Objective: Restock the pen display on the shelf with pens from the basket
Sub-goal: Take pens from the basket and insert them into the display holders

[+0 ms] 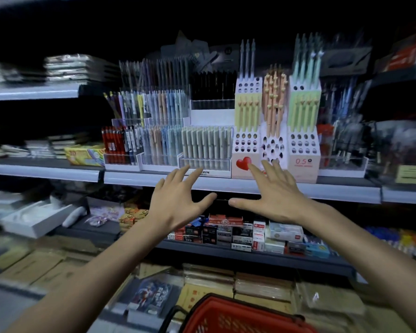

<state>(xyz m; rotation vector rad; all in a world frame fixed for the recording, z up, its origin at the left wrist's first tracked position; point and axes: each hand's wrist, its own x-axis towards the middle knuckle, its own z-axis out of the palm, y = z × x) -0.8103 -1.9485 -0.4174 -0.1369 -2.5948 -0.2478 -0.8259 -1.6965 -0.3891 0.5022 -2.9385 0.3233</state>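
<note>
Many pastel pens stand in the white tiered pen display (276, 131) on the grey metal shelf (226, 182), just above both empty, spread-fingered hands, left (178, 200) and right (271, 195), with the red plastic basket (238, 316) well below them.

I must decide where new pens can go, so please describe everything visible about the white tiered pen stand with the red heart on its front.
The white tiered pen stand with the red heart stands upright on the grey shelf, looking like cardboard. It steps up in tiers pierced with round holes. The lowest holes look empty, the middle tier holds yellow pens, the top only a few grey ones. The right hand, open, reaches just before its base; whether it touches is unclear.
</note>
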